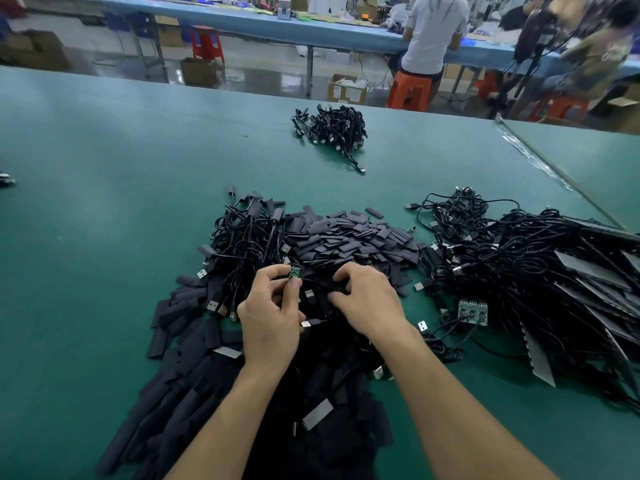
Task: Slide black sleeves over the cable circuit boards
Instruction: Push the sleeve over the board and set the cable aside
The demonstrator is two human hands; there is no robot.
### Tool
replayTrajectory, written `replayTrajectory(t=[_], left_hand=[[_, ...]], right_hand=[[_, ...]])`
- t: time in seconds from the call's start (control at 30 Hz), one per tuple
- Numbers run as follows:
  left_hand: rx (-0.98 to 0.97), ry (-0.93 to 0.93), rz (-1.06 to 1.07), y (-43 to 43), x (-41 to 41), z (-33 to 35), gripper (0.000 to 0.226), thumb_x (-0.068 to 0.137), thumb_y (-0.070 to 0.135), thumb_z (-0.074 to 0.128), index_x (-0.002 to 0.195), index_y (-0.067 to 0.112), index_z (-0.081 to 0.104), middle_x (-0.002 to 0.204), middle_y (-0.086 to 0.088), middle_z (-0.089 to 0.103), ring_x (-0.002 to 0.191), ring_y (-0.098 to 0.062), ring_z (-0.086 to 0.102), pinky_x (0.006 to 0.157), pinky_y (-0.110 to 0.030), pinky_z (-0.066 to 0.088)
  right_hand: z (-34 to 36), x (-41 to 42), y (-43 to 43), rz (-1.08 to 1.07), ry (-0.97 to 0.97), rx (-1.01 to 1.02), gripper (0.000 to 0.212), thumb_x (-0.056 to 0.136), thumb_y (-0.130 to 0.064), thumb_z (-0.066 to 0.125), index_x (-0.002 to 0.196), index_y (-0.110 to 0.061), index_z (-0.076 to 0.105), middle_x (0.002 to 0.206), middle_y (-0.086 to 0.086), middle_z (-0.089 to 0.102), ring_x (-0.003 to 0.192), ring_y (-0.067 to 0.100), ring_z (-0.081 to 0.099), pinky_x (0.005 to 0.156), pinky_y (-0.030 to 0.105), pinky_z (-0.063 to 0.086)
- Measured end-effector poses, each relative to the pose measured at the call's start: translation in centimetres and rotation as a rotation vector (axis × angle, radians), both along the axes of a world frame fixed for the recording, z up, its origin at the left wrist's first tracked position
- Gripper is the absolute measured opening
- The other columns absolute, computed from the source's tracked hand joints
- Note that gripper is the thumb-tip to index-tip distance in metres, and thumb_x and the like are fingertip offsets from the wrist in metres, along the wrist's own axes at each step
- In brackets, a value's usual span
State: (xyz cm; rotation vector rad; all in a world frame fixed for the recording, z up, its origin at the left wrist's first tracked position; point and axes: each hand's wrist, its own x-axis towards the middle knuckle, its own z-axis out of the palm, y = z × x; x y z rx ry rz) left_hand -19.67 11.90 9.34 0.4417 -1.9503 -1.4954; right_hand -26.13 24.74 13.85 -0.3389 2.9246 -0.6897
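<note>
My left hand (270,317) pinches a small green circuit board (294,273) on the end of a black cable, holding it upright above the pile. My right hand (367,299) is just to its right, fingers curled around a black sleeve (341,287) that sits on the same cable. A heap of flat black sleeves (353,240) lies right behind both hands. More sleeves (180,386) spread toward the near left. Bare green circuit boards (471,310) on cables lie to the right.
A big tangle of black USB cables (540,271) fills the right of the green table (104,220). A cable bundle (242,237) lies left of the sleeve heap, a smaller one (332,128) farther back. People sit on orange stools at a blue bench behind.
</note>
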Motion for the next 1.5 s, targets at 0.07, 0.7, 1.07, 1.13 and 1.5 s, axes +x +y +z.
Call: replayTrajectory(t=[0.07, 0.7, 1.07, 1.13, 1.5], left_hand=[[0.000, -0.003, -0.004, 0.0, 0.0, 0.0, 0.013, 0.096, 0.017, 0.066, 0.103, 0.026, 0.061, 0.085, 0.011, 0.071, 0.046, -0.007, 0.063, 0.047, -0.015, 0.049], [-0.019, -0.013, -0.064, 0.1, 0.2, 0.3, 0.024, 0.095, 0.018, 0.067, 0.097, 0.042, 0.061, 0.086, 0.022, 0.070, 0.051, -0.009, 0.064, 0.050, -0.019, 0.053], [-0.109, 0.041, -0.207, 0.1, 0.4, 0.3, 0.023, 0.094, 0.015, 0.069, 0.102, 0.036, 0.071, 0.093, 0.024, 0.072, 0.087, 0.001, 0.070, 0.076, -0.011, 0.052], [-0.102, 0.041, -0.195, 0.1, 0.4, 0.2, 0.024, 0.094, 0.014, 0.068, 0.101, 0.038, 0.070, 0.091, 0.022, 0.072, 0.086, 0.001, 0.070, 0.076, -0.014, 0.054], [-0.038, -0.003, -0.206, 0.0, 0.7, 0.4, 0.020, 0.088, 0.027, 0.075, 0.105, 0.035, 0.068, 0.086, 0.011, 0.071, 0.081, -0.007, 0.069, 0.071, -0.017, 0.054]], right_hand=[[-0.1, -0.2, 0.0, -0.003, -0.019, -0.033, 0.020, 0.086, -0.033, 0.071, 0.104, -0.030, 0.062, 0.107, -0.003, 0.057, 0.106, 0.020, 0.054, 0.092, 0.037, 0.048], [0.7, -0.7, 3.5, -0.121, -0.002, -0.409, 0.021, 0.085, -0.015, 0.067, 0.092, -0.034, 0.068, 0.087, -0.015, 0.068, 0.084, 0.005, 0.064, 0.077, 0.026, 0.050], [0.9, 0.5, 3.2, 0.067, 0.021, -0.540, 0.017, 0.090, -0.022, 0.071, 0.080, -0.035, 0.071, 0.075, -0.025, 0.069, 0.072, -0.006, 0.063, 0.064, 0.007, 0.045], [0.5, 0.3, 3.3, 0.030, -0.002, -0.515, 0.016, 0.091, -0.022, 0.069, 0.080, -0.034, 0.072, 0.071, -0.019, 0.069, 0.069, -0.007, 0.061, 0.061, 0.007, 0.043], [0.8, 0.6, 3.4, 0.119, -0.132, -0.813, 0.020, 0.086, -0.009, 0.075, 0.083, -0.028, 0.074, 0.072, -0.005, 0.071, 0.059, 0.010, 0.063, 0.063, 0.022, 0.051]])
